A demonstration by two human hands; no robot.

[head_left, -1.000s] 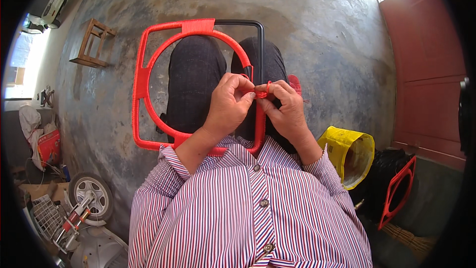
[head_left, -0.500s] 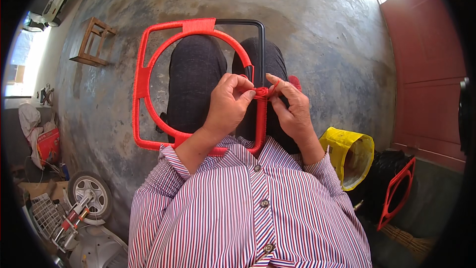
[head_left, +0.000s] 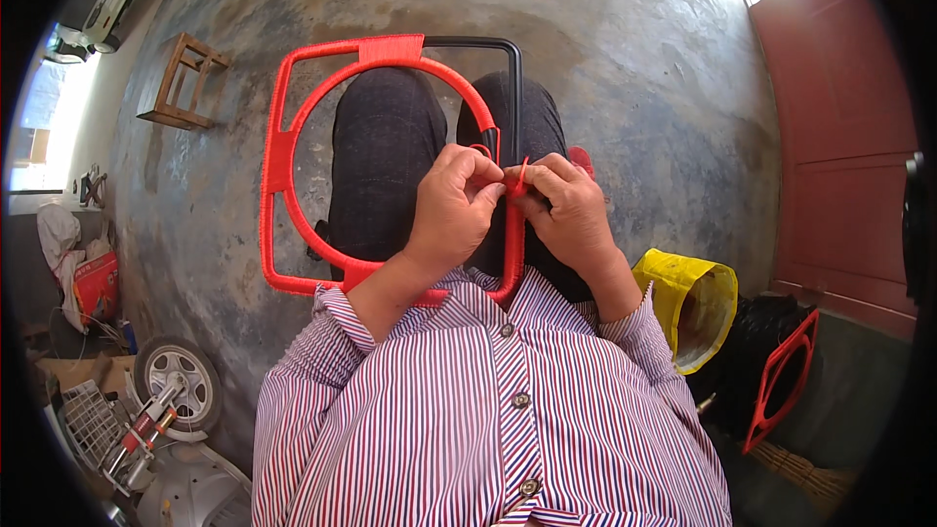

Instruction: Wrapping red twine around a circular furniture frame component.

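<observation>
Two dark-trousered legs (head_left: pixel 388 141) bear a square frame (head_left: pixel 281 162), mostly wrapped in red, with its upper right corner bare black. At the frame's right side, the left hand (head_left: pixel 451 203) pinches red cord (head_left: pixel 514 191) between thumb and forefinger. Just beside it, the right hand (head_left: pixel 574 213) has bent fingers close together, a strand crossing them; whether its thumb pinches, I cannot tell.

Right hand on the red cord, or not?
Touching: the head view shows the red cord crossing directly over the index finger of the right hand.
</observation>
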